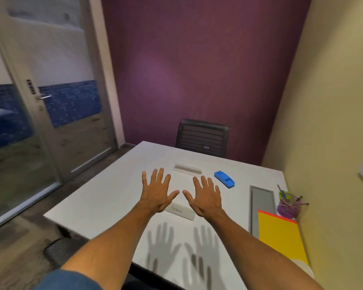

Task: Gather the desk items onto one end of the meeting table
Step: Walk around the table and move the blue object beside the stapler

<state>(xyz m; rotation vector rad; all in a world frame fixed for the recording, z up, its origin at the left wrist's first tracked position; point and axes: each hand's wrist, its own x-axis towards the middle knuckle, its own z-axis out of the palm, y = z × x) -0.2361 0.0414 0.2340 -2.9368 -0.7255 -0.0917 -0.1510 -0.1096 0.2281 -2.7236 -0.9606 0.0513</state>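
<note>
Both hands hover palm-down above the white meeting table [96, 201], fingers spread, holding nothing. My left hand [157, 190] and my right hand [206, 195] are side by side over the table's middle. A white nameplate [181, 211] lies under and between my wrists. A clear acrylic holder [187, 168] lies just beyond my fingertips. A blue eraser-like block [224, 179] sits to the right of my right hand. Against the right wall stand a purple pen cup [287, 206] with pens and a yellow folder [281, 237].
A grey cable tray cover [262, 208] is set into the table along its right side. A black chair [201, 138] stands at the far end, another chair [61, 250] at the near left. A glass door [40, 101] is on the left.
</note>
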